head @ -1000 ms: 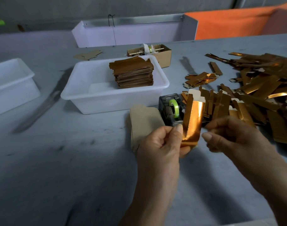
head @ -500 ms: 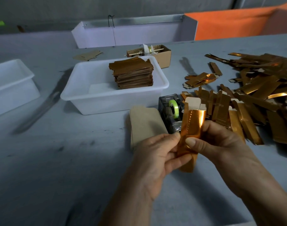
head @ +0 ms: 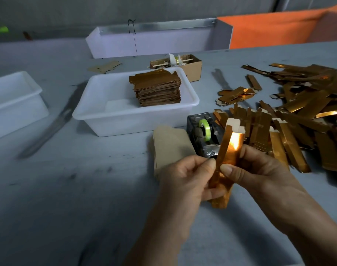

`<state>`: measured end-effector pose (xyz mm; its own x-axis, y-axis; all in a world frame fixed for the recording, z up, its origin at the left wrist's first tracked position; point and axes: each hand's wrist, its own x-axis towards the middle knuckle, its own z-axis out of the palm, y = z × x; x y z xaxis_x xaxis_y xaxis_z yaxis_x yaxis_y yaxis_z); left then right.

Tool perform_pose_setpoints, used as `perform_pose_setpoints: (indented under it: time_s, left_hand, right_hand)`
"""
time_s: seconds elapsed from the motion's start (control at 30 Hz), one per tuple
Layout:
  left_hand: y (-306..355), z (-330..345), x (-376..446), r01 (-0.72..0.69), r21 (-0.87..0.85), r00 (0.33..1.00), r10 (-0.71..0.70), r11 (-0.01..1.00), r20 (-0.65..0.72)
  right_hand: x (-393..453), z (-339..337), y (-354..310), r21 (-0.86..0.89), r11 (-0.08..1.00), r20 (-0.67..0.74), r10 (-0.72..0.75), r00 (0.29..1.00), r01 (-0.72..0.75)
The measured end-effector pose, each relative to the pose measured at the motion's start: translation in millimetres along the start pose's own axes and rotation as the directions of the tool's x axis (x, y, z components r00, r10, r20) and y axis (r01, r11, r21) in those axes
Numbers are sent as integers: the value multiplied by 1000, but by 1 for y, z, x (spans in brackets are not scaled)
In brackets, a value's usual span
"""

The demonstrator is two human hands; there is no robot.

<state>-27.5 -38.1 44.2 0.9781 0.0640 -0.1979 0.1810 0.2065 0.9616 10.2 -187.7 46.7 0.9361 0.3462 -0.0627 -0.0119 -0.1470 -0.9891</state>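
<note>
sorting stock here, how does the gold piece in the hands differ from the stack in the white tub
The gold piece is one, held roughly upright by the left hand and right hand; the stack is many, lying flat in the white tub. The gold piece is partly folded and glints; the stack is flat and dull. Both are gold-brown card.

Carton blank [head: 230,150]: metallic copper-gold foil with a bright orange-white glare patch; its top flaps are plain cream. Loose blanks [head: 307,112]: the same mirror gold, some with pale flap tips. Stack [head: 156,89]: duller copper-brown. Tub [head: 98,114] and second tub [head: 10,104]: plain white. Tape dispenser [head: 192,123]: smoky black. Tape roll [head: 204,129]: lime green. Card sheet [head: 169,148] and box [head: 195,69]: kraft brown. Desk [head: 68,189]: blue-grey, mottled with dark smudges. Rear panel [head: 269,29]: orange.
</note>
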Motion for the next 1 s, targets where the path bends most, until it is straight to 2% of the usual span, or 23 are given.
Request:
perform_pose_setpoints:
  time_s: [0.07, 0.13, 0.27, 0.4, 0.5, 0.57, 0.63, 0.7, 0.77, 0.83, 0.9, 0.97, 1.0]
  left_hand:
    - [-4, 4, -3, -137, 196, 987, 151, 971, -56]
    - [-5, 5, -5, -185, 258, 976, 208, 948, -63]
    - [-9, 3, -6, -157, 215, 984, 170, 964, -44]
    - [-14, 2, -3, -85, 131, 986, 102, 988, -130]
    - [-13, 1, -2, -126, 145, 969, 153, 981, -195]
    - [-11, 1, -3, -192, 255, 944, 249, 948, -216]
    - [-9, 4, -4, -250, 393, 922, 342, 885, -183]
    - [-8, 5, -5, -259, 474, 912, 374, 842, -166]
    - [-6, 3, -5, -208, 438, 941, 302, 874, -156]
    - [-3, -1, -3, -93, 327, 986, 132, 940, -101]
    - [0, -5, -3, 13, 169, 999, -5, 986, -49]
    - [0, -5, -3, 32, 64, 998, -29, 997, -58]
    - [0, -4, -4, 15, 66, 996, -9, 998, -88]
  right_hand:
    - [1, 1, 1, -20, 1000, -15, 20, 1000, -20]
    - [1, 3, 1, -36, 999, -19, 35, 999, -35]
    - [0, 5, 1, -37, 998, -13, 59, 998, -59]
    - [1, 6, 0, -55, 996, 52, 74, 996, -71]
    - [1, 3, -2, -87, 994, 117, 79, 990, -69]
    - [2, 3, 0, -72, 996, 72, 59, 996, -54]
    - [3, 6, 1, -11, 1000, -11, 15, 1000, -15]
    - [3, 9, 1, -2, 1000, -52, -30, 998, 30]
    - [3, 8, 2, -34, 999, -56, -43, 998, 41]
    - [3, 5, 3, -36, 999, -56, -22, 998, 20]
    - [2, 4, 3, 5, 1000, -43, 16, 999, -16]
    - [0, 3, 2, 42, 998, -30, 38, 999, -37]
    - [-1, 2, 2, 46, 998, -28, 44, 999, -43]
